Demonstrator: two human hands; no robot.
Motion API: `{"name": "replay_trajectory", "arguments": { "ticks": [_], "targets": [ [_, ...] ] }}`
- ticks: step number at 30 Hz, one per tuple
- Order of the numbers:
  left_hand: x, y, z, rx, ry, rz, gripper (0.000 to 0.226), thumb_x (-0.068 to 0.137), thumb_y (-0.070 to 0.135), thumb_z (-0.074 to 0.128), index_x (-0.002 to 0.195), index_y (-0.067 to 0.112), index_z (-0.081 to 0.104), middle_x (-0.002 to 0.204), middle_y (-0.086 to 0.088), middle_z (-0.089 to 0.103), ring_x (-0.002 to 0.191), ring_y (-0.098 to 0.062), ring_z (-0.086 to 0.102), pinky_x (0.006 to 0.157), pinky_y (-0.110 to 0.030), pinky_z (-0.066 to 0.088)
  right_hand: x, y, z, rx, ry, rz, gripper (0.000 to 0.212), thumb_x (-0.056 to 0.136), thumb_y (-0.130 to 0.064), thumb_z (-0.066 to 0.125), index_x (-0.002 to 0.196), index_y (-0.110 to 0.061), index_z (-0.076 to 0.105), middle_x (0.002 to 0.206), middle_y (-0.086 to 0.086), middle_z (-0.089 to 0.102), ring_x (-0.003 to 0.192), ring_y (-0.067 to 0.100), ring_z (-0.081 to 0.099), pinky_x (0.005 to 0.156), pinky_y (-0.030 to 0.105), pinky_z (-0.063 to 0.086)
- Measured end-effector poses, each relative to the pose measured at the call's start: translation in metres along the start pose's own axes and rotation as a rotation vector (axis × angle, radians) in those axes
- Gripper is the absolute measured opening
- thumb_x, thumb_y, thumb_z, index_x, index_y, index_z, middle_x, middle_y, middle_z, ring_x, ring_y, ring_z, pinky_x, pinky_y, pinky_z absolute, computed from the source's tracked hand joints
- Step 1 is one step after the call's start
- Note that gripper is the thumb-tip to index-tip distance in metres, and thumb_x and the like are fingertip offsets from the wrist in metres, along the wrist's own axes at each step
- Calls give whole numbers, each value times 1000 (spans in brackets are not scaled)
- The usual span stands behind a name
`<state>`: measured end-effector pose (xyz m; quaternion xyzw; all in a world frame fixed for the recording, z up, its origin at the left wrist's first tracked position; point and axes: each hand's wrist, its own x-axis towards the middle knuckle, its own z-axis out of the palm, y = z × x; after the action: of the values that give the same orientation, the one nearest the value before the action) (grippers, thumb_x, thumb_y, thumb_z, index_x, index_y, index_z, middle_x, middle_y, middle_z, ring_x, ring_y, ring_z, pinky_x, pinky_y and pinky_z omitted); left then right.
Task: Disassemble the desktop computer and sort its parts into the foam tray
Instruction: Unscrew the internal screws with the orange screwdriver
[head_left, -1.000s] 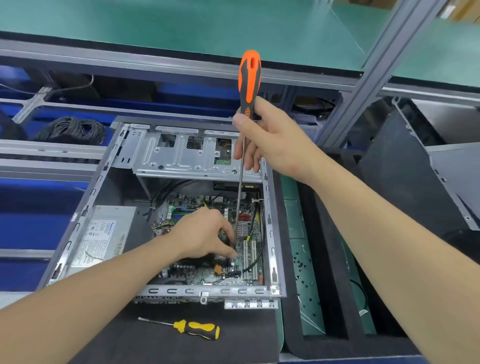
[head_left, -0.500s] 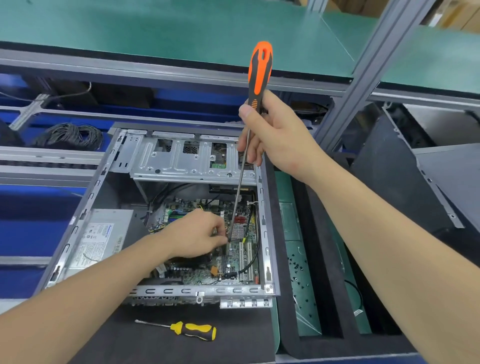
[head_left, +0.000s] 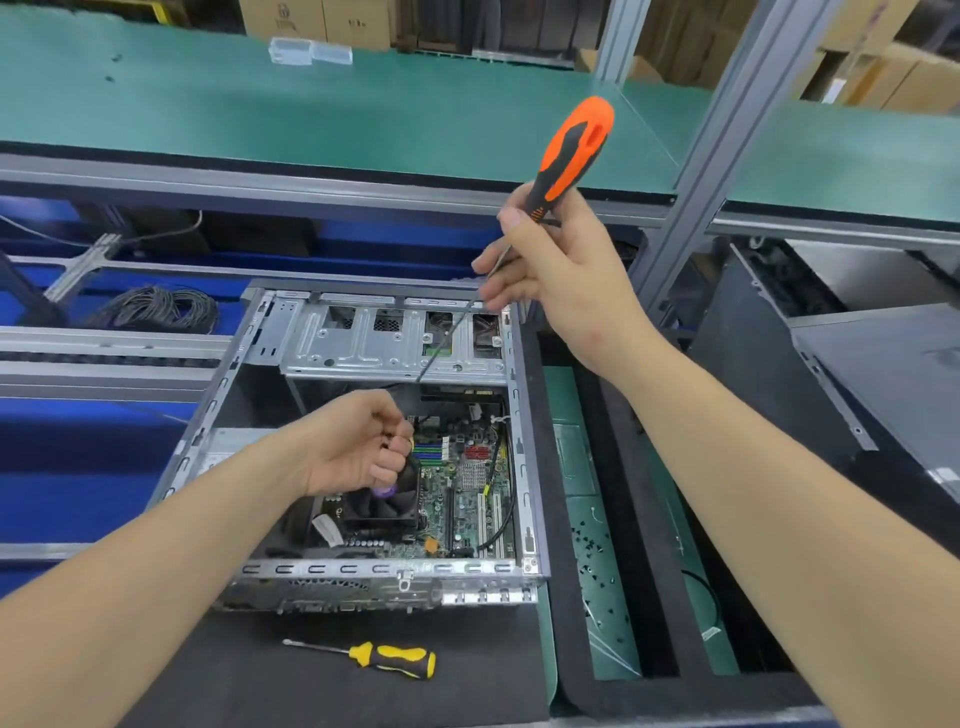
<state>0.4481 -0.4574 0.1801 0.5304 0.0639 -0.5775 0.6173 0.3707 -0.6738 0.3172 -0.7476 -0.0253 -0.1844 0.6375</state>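
We see black bench mat (head_left: 249, 691), green shelf (head_left: 260, 104) behind | right grip (head_left: 561, 280) clasps orange screwdriver (head_left: 574, 145) | left grip (head_left: 358, 447) curled over computer chassis (head_left: 384, 569)

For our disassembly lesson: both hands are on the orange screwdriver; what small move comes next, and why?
Probably the left hand, pinching the tip of the orange screwdriver, pulls off a screw, though none shows; the right hand holds it clear of the motherboard.

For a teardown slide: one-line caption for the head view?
Right hand holds an orange screwdriver over the open computer case; left hand, fingers curled, sits above the cooler fan.
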Motion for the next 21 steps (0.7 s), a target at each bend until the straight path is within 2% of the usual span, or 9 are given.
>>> {"name": "replay_trajectory", "arguments": {
  "ticks": [2,4,6,9,12,14,17,21],
  "targets": [
    [-7,3,16,-40,-33,38,15,98,15,45,84,10,49,66,1,35,48,-11,27,41,-21,26,-8,-7,-2,23,34,-5,2,108,-9,51,105,-9,51,95,39,64,69,49,67,71,59,60],
    [-14,5,37,-54,-94,83,8,100,8,48,107,5,52,68,1,39,51,-9,29,43,-20,29,-17,-13,-8,36,65,-14,7,105,-2,51,100,-6,52,94,41,64,73,56,66,72,61,60],
    [-19,6,61,-68,-151,102,28,94,0,54,121,4,50,71,-1,42,54,-10,32,46,-20,33,-27,-19,-19,41,91,-44,11,101,2,53,93,-5,55,93,41,64,76,54,69,74,61,61],
    [-20,5,105,-112,-229,121,28,98,-9,38,119,5,49,76,-3,47,58,-10,38,50,-19,35,-44,-23,-43,-85,112,-159,10,95,0,60,86,-1,65,91,31,70,82,43,73,78,59,61],
    [-13,-3,151,-59,-224,188,37,98,-16,27,116,4,52,78,-7,53,59,-10,43,51,-17,38,-64,-19,-68,-409,159,-275,11,96,-7,65,89,-3,71,87,10,74,85,27,71,80,50,57],
    [-4,-15,180,-5,-166,233,38,100,-18,26,115,2,55,81,-10,57,62,-11,47,52,-17,46,-81,-10,-84,-577,157,-329,12,98,-12,65,90,-7,71,85,4,71,82,21,67,76,42,53],
    [22,-46,217,88,-26,297,39,100,-18,26,109,-2,60,84,-13,62,64,-13,52,62,-22,47,-107,16,-107,-692,73,-360,11,99,-11,65,92,-3,69,88,7,68,84,25,65,76,43,52],
    [70,-104,246,222,217,392,41,104,-6,26,96,2,65,78,-8,64,60,-12,54,56,-20,46,-141,66,-127,-715,-12,-299,7,98,-5,66,94,-1,69,97,8,67,95,26,65,84,41,52]
  ]
}}
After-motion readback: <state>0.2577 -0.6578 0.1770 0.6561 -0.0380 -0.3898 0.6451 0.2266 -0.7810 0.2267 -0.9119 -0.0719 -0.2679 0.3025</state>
